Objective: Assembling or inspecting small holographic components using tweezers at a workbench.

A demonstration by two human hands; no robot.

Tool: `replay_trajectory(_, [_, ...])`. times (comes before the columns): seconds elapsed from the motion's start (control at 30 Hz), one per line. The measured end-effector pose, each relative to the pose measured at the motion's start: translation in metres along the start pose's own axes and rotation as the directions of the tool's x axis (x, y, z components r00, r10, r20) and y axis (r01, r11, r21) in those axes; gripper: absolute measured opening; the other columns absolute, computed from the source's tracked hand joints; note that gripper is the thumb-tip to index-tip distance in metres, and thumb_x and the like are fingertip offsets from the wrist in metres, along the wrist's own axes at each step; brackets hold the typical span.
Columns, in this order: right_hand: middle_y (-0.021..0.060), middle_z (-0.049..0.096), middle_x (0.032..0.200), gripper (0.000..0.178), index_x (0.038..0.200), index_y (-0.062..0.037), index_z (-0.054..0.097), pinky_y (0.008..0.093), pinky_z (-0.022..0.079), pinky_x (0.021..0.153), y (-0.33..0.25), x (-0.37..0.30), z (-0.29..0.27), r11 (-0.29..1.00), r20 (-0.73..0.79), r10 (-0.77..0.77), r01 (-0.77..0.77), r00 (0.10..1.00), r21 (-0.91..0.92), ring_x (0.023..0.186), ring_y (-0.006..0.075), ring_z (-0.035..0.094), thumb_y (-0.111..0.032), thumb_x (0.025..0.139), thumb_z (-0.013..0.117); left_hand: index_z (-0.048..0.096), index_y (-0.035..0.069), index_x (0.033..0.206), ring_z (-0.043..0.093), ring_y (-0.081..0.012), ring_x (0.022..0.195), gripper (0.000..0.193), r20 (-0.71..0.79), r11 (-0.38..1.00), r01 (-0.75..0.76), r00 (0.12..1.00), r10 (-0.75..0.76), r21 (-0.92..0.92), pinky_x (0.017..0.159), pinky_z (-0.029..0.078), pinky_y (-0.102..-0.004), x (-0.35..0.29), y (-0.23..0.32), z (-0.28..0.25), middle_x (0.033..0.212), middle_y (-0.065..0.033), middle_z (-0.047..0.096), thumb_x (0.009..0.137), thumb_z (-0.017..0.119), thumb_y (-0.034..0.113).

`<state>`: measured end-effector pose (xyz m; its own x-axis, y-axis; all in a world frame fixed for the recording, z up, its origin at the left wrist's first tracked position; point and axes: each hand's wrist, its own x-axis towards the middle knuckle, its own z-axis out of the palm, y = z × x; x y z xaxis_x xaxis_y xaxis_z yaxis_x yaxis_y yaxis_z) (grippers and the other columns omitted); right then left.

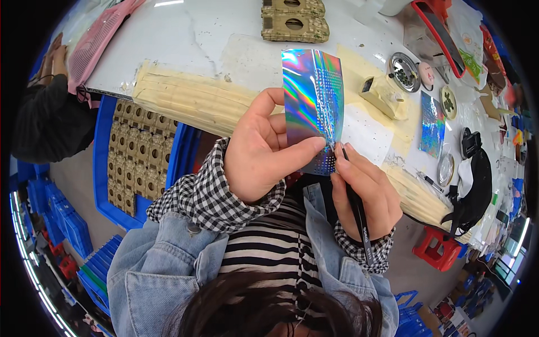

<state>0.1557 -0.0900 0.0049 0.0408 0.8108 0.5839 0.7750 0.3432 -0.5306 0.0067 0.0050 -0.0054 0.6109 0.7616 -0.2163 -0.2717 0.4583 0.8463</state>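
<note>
A shiny holographic sheet (306, 90) with rows of tiny marks is pinched in my left hand (261, 149), thumb in front and fingers behind. Black tweezers (357, 216) are held in my right hand (368, 188), and their tips meet the sheet's lower right edge near my left thumb. What lies at the tips is too small to make out. Beyond the sheet, camouflage-patterned cases (295, 31) with a round dark hole lie on the table. A small cream-coloured block (384, 98) stands to the right, on yellowish paper.
A blue crate (104, 185) of similar cases sits below the table's left edge. At the right are a round metal dish (404, 72) of small dark pieces, another holographic sheet (431, 123), a red-framed phone (441, 39) and a black bag (477, 188). Another person's arm (45, 112) is at far left.
</note>
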Motion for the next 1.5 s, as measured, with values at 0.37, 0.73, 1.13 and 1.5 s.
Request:
replay_trajectory(0.37, [0.0171,0.068,0.094,0.031,0.095,-0.0013,0.067,0.0326,0.057,0.074,0.0001,0.0017,0.0038,1.0,-0.021,0.006,-0.006,1.0,-0.015,0.087,0.0277,0.068,0.005,0.067,0.077,0.034,0.001,0.121,0.062,-0.0156,0.096,0.048,-0.01,0.999,-0.003,1.0,0.002,-0.034,0.082,0.052,-0.0283,-0.0001,0.0021,0.0008,0.104,-0.0124,0.064,0.082,0.063,-0.004])
replay_trajectory(0.73, [0.0184,0.067,0.097,0.031,0.097,-0.0008,0.067,0.0336,0.057,0.075,-0.0007,0.0005,0.0068,0.998,-0.021,-0.028,0.027,0.999,-0.052,0.088,0.0297,0.068,0.005,0.068,0.076,0.037,0.001,0.119,0.061,-0.0153,0.098,0.046,-0.029,0.999,0.002,1.0,-0.003,-0.039,0.084,0.052,-0.0285,-0.0007,0.0025,0.0021,0.106,-0.0128,0.062,0.081,0.063,-0.005])
replay_trajectory(1.13, [0.0188,0.067,0.097,0.032,0.097,-0.0001,0.067,0.0333,0.057,0.075,-0.0011,0.0019,0.008,0.999,-0.031,-0.04,0.039,0.999,-0.032,0.088,0.03,0.068,0.006,0.067,0.075,0.037,0.003,0.12,0.061,-0.0154,0.099,0.047,-0.038,0.999,-0.011,0.999,0.009,-0.048,0.085,0.052,-0.0296,-0.0031,0.0029,0.0029,0.106,-0.0118,0.062,0.081,0.062,-0.006])
replay_trajectory(1.5, [0.0181,0.067,0.095,0.031,0.096,-0.0002,0.066,0.0323,0.057,0.074,-0.0015,0.0015,0.01,1.0,-0.039,-0.013,0.012,0.999,-0.018,0.088,0.0286,0.068,0.007,0.067,0.075,0.037,0.002,0.12,0.061,-0.0155,0.098,0.046,-0.042,0.999,-0.007,0.999,0.004,-0.053,0.084,0.052,-0.0297,-0.0037,0.0011,0.0004,0.105,-0.0117,0.062,0.081,0.062,-0.006])
